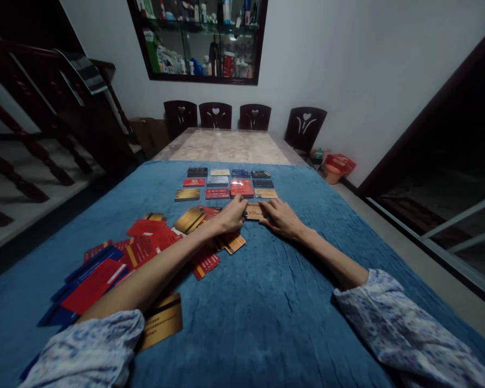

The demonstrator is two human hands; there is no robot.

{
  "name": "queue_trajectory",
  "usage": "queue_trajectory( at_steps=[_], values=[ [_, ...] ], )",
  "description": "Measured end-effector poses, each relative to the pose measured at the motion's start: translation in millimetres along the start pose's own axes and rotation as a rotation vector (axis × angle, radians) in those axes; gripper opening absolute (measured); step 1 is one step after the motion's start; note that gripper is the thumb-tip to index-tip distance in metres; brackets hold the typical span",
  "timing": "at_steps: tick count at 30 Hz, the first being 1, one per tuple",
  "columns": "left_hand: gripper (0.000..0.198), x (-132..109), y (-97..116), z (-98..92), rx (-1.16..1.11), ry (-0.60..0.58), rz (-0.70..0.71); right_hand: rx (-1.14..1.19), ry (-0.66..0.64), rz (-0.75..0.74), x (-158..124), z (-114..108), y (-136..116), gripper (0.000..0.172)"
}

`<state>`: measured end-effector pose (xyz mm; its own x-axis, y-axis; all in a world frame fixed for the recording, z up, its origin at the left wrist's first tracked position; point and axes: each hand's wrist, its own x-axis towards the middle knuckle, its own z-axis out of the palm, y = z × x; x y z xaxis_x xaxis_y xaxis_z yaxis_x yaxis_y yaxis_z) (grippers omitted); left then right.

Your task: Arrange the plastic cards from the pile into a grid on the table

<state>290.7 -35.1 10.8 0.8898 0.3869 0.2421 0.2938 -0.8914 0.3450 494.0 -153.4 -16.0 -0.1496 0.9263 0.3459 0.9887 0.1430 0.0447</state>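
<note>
My left hand (pixel 231 214) and my right hand (pixel 280 216) meet over a gold card (pixel 254 210) marked VIP, lying on the blue cloth (pixel 267 302). Both hands pinch its ends with curled fingers. Just beyond it lies a neat grid of cards (pixel 230 183) in red, gold, blue and black, laid in rows. Under and left of my left forearm spreads a loose heap of cards (pixel 141 250), mostly red, blue and gold. A larger gold card (pixel 161 320) lies near my left elbow.
The blue cloth covers the near part of a long marble-topped table (pixel 226 145). Several dark chairs (pixel 214 115) stand at its far end under a glass wall cabinet (pixel 202 40). A staircase (pixel 32 124) rises at left, an orange basket (pixel 338 166) sits on the floor at right.
</note>
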Motion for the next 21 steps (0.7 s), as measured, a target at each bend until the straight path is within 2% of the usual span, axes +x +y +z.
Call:
queue_trajectory(
  at_steps=[9, 14, 21],
  values=[
    [0.031, 31, 13, -6.7, 0.230, -0.042, 0.015, -0.124, -0.114, 0.017, 17, -25, 34, 0.052],
    [0.032, 49, 15, -3.4, 0.204, -0.019, 0.013, -0.113, -0.192, 0.022, 25, -33, 53, 0.050],
    [0.027, 74, 14, -0.5, 0.273, -0.030, -0.022, -0.018, -0.241, 0.061, 39, -34, 73, 0.030]
  ],
)
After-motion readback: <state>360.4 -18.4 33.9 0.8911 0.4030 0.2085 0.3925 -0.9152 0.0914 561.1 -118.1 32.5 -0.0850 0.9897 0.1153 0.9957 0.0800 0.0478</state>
